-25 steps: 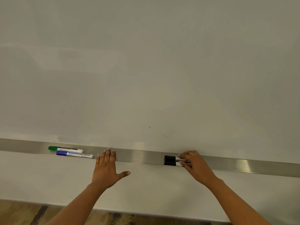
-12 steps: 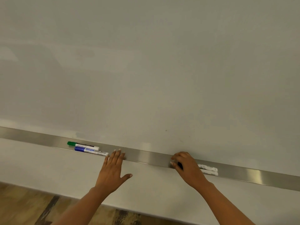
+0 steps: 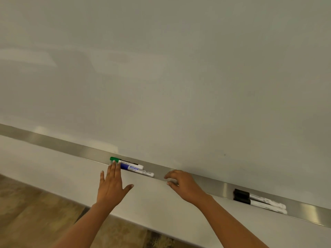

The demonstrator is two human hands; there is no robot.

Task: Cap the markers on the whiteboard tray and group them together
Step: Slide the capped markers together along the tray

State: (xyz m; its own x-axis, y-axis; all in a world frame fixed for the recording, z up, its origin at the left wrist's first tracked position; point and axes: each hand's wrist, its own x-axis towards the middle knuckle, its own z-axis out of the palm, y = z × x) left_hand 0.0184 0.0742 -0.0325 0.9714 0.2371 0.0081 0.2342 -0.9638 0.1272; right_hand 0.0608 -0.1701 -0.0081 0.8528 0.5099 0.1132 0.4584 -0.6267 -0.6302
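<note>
Both hands empty | left hand (image 3: 112, 185) flat, fingers spread, touching blue marker (image 3: 137, 170); right hand (image 3: 185, 185) half-curled over tray (image 3: 53, 142)

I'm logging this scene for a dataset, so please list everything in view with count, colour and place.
green marker: one, green cap, white barrel, on the tray at centre-left, nearest the board.
blue marker: one, blue and white, on the tray just in front of the green one.
black markers: two, black caps, white barrels, side by side on the tray at right.
tray: one, brushed metal, running along the board's lower edge.
whiteboard: one, white, blank, filling the upper view.
floor: wood-look, lower left.
left hand: open, fingers at the coloured markers' capped ends.
right hand: empty, loosely curled, by the tray between the two pairs.
</note>
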